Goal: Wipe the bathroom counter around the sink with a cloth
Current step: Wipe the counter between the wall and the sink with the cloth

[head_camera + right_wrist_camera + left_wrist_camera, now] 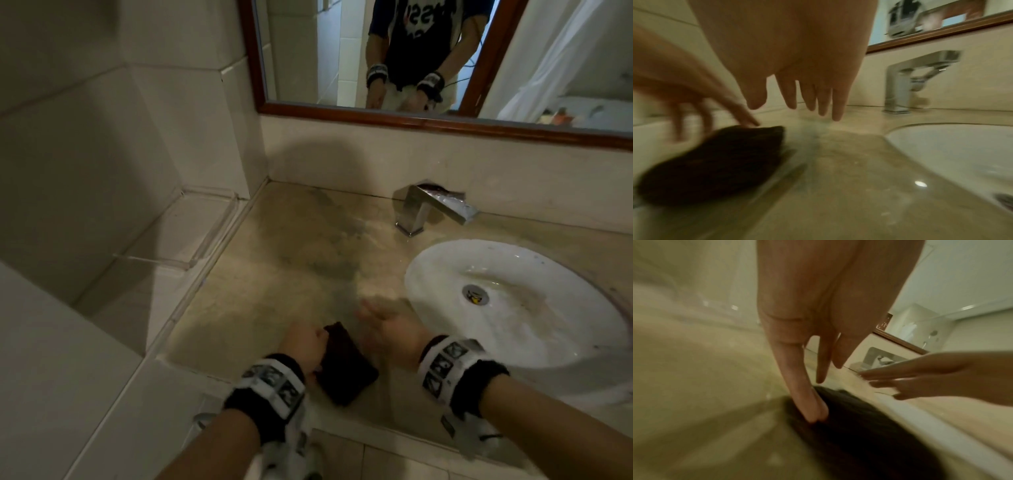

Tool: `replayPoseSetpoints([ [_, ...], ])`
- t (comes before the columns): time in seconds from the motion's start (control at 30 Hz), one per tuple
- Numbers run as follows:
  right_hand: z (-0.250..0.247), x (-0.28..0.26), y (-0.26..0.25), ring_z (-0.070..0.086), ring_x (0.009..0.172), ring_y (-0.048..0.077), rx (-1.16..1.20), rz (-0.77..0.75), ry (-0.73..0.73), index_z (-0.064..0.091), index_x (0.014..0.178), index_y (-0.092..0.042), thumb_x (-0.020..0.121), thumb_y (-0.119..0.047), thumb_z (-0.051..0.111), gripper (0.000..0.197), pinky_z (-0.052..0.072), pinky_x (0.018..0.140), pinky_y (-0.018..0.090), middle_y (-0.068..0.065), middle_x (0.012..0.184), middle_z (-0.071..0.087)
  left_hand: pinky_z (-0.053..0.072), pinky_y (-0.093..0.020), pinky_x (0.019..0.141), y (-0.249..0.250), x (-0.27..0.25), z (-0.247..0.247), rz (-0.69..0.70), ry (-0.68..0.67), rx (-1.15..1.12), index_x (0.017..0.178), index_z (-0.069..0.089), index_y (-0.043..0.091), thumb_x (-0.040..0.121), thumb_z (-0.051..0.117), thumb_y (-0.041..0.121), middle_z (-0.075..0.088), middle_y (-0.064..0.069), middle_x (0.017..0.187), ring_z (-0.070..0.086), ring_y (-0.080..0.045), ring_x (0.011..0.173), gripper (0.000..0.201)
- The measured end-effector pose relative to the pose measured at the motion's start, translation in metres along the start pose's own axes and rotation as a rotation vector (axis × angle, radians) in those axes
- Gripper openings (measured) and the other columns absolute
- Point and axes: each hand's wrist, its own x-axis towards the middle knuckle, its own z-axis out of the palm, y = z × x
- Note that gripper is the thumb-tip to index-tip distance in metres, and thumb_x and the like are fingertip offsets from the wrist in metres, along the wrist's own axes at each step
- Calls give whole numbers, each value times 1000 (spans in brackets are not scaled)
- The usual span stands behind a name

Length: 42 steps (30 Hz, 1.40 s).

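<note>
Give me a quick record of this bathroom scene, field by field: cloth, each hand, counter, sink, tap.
cloth: dark cloth, folded, lying near the front edge of the counter, left of the sink
left hand: left hand touching the cloth's left edge with its fingertips
right hand: right hand empty, fingers straight, above the counter beside the cloth
counter: beige stone counter, dark damp-looking patches
sink: white oval sink, metal drain
tap: square chrome tap behind the sink

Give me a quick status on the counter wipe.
Left hand fingers on dark cloth, grip unclear. Right hand open, empty, over counter beside sink. Nothing in the way.
</note>
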Motion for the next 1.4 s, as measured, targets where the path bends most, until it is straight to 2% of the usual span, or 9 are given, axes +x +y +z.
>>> replayPoseSetpoints([
  [0.1, 24, -7, -41, -7, 147, 20, -67, -216, -31, 5, 149, -32, 74, -75, 3, 87, 8, 119, 42, -1, 159, -11, 31, -31, 112, -39, 17, -34, 86, 98, 241, 142, 40, 10, 99, 41, 15, 41, -13, 147, 41, -25, 135, 44],
  [0.2, 51, -2, -59, -18, 145, 26, -128, -266, -9, 4, 147, -40, 86, -65, 10, 66, -1, 118, 53, -1, 157, -19, 21, -36, 119, -76, 27, -43, 72, -14, 522, 150, 17, 18, 85, 64, 38, 14, -10, 159, 19, -26, 145, 83],
  [0.33, 63, 6, -53, -17, 145, 30, -150, -279, 30, 4, 142, -46, 67, -54, -11, 77, 0, 116, 57, -2, 158, -17, 15, -40, 122, -95, 22, -43, 32, -97, 508, 151, -7, 26, 74, 73, 44, -15, -5, 159, -2, -25, 149, 112],
  [0.5, 55, 15, -51, -21, 144, 29, -38, -120, 83, -1, 146, -41, 99, -26, 33, 60, 1, 119, 50, 1, 156, -24, 10, -30, 122, -88, 27, -39, 24, -70, 514, 152, -5, 17, 76, 75, 36, -14, -9, 159, -6, -25, 149, 112],
  [0.73, 37, 6, -56, 3, 147, 27, 65, -152, 147, 33, 143, -24, 93, -3, 42, 55, 18, 119, 45, 4, 158, 14, 11, -32, 122, -88, 27, -39, 12, -64, 529, 151, -5, 19, 73, 77, 36, -14, -8, 159, -7, -26, 149, 114],
  [0.9, 79, -12, -76, 62, 113, 31, -96, -344, 287, 46, 119, -32, 77, -23, 36, 44, 56, 83, 41, 7, 124, 64, 11, -33, 123, -89, 28, -41, 8, -72, 537, 151, -4, 20, 73, 75, 40, -15, -8, 159, -7, -27, 149, 113],
  [1.03, 95, -18, -67, 50, 127, 28, -269, -369, 145, 36, 131, -41, 81, -31, 31, 51, 53, 90, 42, 3, 142, 46, 10, -31, 123, -89, 28, -42, 25, -72, 528, 151, -6, 18, 76, 74, 41, -15, -8, 159, -7, -25, 149, 112],
  [1.2, 59, -7, -30, -15, 145, 32, -166, -308, 45, 15, 147, -36, 99, -19, 31, 54, 6, 117, 55, 6, 159, -9, 9, -30, 123, -92, 29, -42, 44, -48, 531, 151, -3, 17, 75, 74, 42, -13, -9, 160, -6, -25, 149, 112],
  [1.4, 20, 5, 13, -13, 146, 29, -138, -149, 37, 19, 147, -33, 95, -5, 36, 61, 7, 120, 44, 7, 159, -9, 10, -30, 123, -96, 31, -39, 45, -24, 521, 152, -3, 20, 70, 76, 44, -12, -7, 160, -4, -24, 149, 117],
])
